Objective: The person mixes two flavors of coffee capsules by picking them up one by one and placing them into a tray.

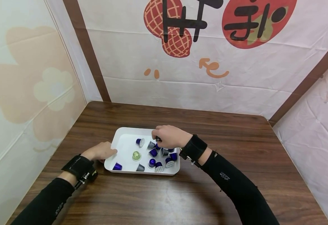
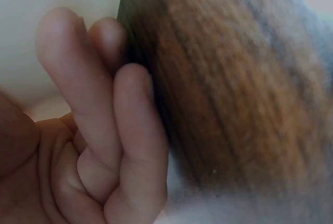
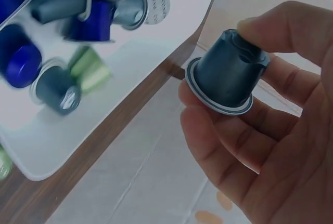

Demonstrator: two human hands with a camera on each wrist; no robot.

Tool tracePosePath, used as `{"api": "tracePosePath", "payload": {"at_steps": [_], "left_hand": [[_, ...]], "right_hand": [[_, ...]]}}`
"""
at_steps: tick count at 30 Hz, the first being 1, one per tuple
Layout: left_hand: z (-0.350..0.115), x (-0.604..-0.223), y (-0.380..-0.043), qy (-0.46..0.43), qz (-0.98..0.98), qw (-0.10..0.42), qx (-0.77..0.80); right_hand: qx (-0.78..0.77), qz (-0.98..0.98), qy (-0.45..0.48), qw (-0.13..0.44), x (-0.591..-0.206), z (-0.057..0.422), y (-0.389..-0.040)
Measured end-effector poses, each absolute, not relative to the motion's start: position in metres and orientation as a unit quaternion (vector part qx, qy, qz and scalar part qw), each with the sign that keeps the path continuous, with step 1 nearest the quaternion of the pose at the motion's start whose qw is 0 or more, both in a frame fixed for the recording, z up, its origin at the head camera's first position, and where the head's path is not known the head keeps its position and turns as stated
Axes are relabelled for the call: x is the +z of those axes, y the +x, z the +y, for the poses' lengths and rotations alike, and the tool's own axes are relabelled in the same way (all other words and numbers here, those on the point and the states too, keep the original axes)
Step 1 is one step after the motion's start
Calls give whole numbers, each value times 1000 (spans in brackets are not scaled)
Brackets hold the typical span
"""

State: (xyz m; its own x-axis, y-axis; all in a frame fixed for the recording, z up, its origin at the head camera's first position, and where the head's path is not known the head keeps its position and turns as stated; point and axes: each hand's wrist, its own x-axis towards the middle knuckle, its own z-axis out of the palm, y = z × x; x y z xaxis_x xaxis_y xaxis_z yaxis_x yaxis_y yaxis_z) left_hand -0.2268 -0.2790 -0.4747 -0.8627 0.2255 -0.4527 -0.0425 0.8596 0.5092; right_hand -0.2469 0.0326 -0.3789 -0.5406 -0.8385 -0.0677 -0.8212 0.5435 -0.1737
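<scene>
My right hand pinches a dark grey-blue coffee capsule between thumb and fingers, above the tray's back right part. In the right wrist view its wide rim faces down and left. My left hand holds the left rim of the white tray, thumb over the edge. Its curled fingers show below the rim in the left wrist view. On the tray lie several blue capsules, grey capsules and a green capsule; my right hand hides part of the cluster.
The tray rests on a dark wooden table. Printed cloth hangs behind the table's far edge and along both sides. Most capsules are bunched in the tray's right half, some tipped on their sides.
</scene>
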Motion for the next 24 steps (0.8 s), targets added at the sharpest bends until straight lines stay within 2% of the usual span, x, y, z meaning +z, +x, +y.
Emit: {"api": "tracePosePath", "payload": {"at_steps": [15, 24], "left_hand": [[-278, -473, -227, 51, 929, 258, 260], [-280, -473, -227, 52, 925, 263, 268]], "right_hand": [[-55, 866, -486, 101, -389, -21, -246], [-34, 861, -500, 81, -402, -45, -251]]}}
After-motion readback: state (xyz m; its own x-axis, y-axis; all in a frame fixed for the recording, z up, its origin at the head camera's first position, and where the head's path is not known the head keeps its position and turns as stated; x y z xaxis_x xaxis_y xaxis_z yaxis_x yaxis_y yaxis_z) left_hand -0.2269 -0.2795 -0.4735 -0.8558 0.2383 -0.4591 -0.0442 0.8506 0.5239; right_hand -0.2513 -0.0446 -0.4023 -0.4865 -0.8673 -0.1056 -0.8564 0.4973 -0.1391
